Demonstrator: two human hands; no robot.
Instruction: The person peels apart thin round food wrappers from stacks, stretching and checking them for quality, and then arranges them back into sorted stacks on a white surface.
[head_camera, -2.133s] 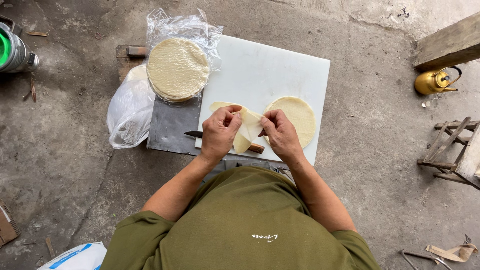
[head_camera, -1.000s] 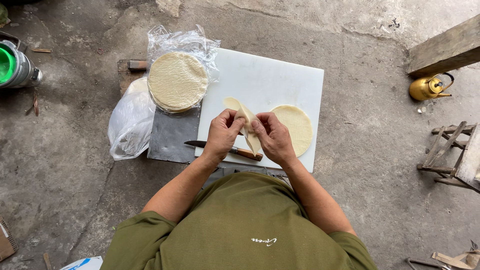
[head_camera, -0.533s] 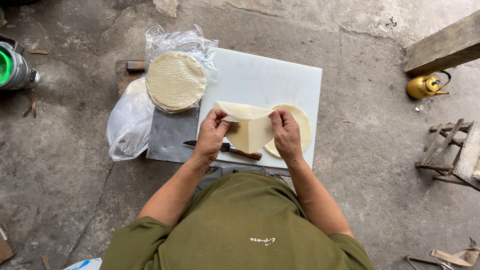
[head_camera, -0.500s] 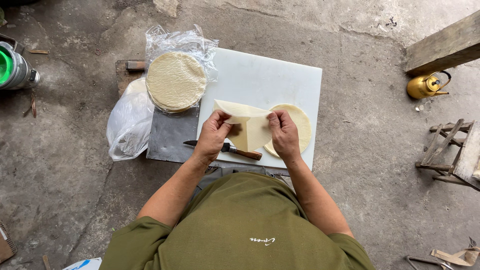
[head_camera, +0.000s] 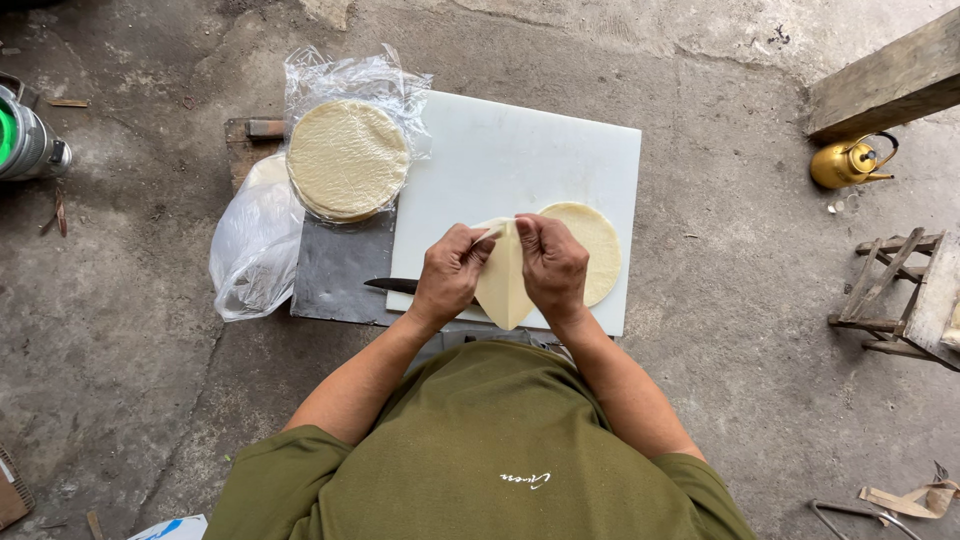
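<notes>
Up close, both hands pinch one folded wrapper (head_camera: 503, 285) above the near edge of the white cutting board (head_camera: 510, 160): left hand (head_camera: 450, 275) grips its left side, right hand (head_camera: 550, 262) its top. Another round wrapper (head_camera: 590, 245) lies flat just right, near the board's right edge. Knife (head_camera: 392, 285) pokes out left. Bagged wrapper stack (head_camera: 345, 160) overlaps the far-left corner. Board's middle is bare.

Both forearms reach forward from the body and converge, elbows out, wrists close together. The left hand (head_camera: 452, 275) is curled knuckles up, its fingertips pinched shut near the top. The right hand (head_camera: 551, 264) sits just beside it, likewise curled, with fingers bent inward and pinched toward the left.
</notes>
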